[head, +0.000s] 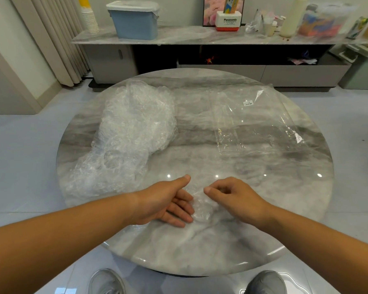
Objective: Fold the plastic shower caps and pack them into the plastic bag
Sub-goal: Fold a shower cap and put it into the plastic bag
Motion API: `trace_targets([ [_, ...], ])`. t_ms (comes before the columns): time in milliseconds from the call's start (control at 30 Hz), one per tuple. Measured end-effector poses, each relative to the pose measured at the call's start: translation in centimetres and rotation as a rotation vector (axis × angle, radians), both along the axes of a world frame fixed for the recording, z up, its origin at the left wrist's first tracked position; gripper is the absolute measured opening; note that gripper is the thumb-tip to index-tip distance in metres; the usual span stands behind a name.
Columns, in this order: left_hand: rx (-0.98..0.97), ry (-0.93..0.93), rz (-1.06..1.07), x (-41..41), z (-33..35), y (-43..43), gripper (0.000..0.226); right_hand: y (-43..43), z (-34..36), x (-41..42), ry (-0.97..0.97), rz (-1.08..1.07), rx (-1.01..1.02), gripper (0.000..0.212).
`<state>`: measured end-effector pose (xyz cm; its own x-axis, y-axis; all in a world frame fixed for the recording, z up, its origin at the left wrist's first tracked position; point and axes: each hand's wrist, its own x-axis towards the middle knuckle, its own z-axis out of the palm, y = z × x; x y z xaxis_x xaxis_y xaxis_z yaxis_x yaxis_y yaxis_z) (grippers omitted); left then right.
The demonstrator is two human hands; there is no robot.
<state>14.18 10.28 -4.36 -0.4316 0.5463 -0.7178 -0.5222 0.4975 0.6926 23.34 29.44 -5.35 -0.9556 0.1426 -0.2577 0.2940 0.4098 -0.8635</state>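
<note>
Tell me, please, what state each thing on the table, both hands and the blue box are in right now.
shower cap: crumpled small, lying on the table between the hands.
pile of shower caps: loose, unfolded, far left.
plastic bag: lying flat, far right, apart from the pile.
left hand: fingers straight, resting on the cap.
right hand: fingers curled, apparently pinching the cap.
blue box: lid on.
</note>
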Motion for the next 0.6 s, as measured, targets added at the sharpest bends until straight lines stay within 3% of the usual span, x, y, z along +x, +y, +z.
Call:
trace_targets([
  [167, 0.029, 0.085, -0.071, 0.0, -0.6, -0.1, 0.069, -0.1, 0.2, -0.6, -0.178, -0.042, -0.185, 0.022],
  [300, 0.063, 0.143, -0.096, 0.2, -0.8, 0.0, 0.056, -0.1, 0.3, -0.2, -0.246, 0.006, -0.119, 0.030],
  [467, 0.081, 0.238, 0.055, 0.1, -0.5, 1.2, 0.031, 0.7, 0.2, 0.1, -0.050, -0.077, -0.081, 0.032],
  [600, 0.188, 0.082, 0.177, -0.4, 0.3, 3.3, 0.023, 1.4, 1.0, 0.1, 0.074, -0.014, -0.078, 0.009],
])
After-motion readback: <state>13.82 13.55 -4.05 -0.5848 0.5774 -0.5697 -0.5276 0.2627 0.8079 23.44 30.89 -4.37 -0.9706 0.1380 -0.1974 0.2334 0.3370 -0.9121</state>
